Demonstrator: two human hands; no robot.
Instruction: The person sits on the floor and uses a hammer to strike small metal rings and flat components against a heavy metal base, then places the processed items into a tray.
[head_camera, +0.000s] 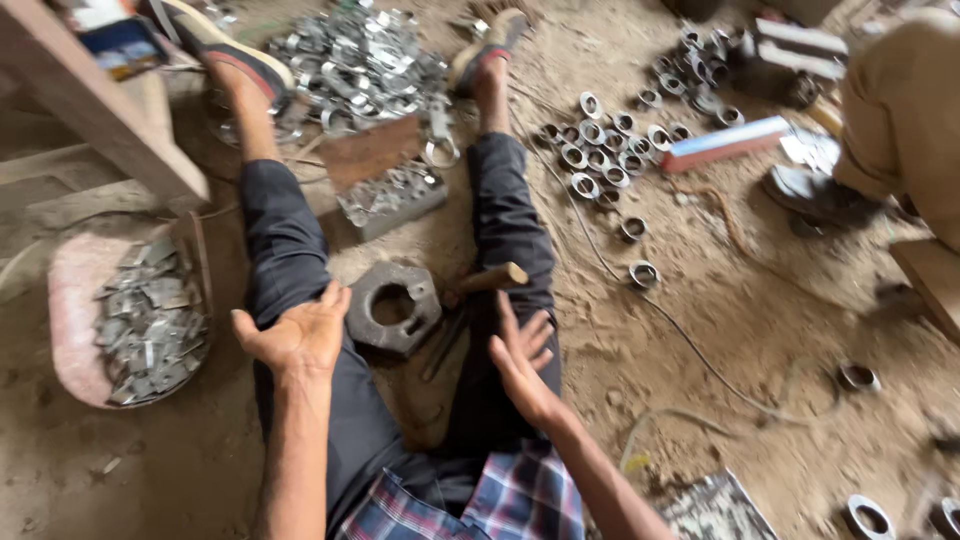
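Metal block (393, 307) lies between both empty hands.

Dark trousers (290, 250), blue-and-red checked shirt (500, 505), bare forearms, dark sandals (225, 50) with red trim

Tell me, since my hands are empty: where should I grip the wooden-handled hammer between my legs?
Probably the free wooden end of the wooden-handled hammer, taken from above with the right hand: it rests raised across the right thigh, while its other end lies low beside the hexagonal metal block.

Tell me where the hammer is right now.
In the head view, the hammer lies between the person's legs, beside the heavy metal block, just ahead of the empty right hand.
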